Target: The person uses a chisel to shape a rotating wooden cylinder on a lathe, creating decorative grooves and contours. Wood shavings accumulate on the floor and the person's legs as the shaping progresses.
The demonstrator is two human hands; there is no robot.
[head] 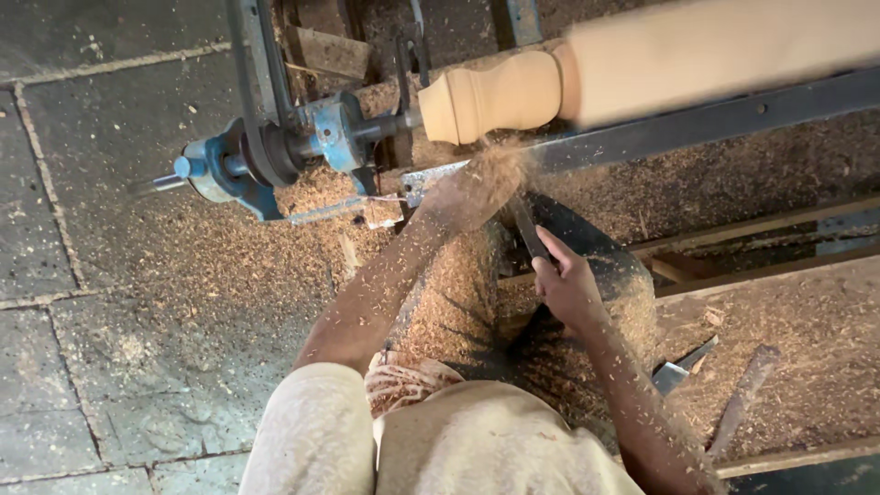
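Under the turned wood (pixel 495 96), chisel (pixel 527 229) gripped by right hand (pixel 568 289), left hand (pixel 472 192) near tip

Soft even daylight, moderately bright, no glare, faint shadows under the lathe rail (pixel 697 128), motion blur on the spinning wood piece (pixel 642 64), flying sawdust (pixel 490 179) hazy, left floor sharp

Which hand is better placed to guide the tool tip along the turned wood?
Left. The left hand lies near the tip of the chisel, beside the turned wood; the right hand holds the handle farther back.
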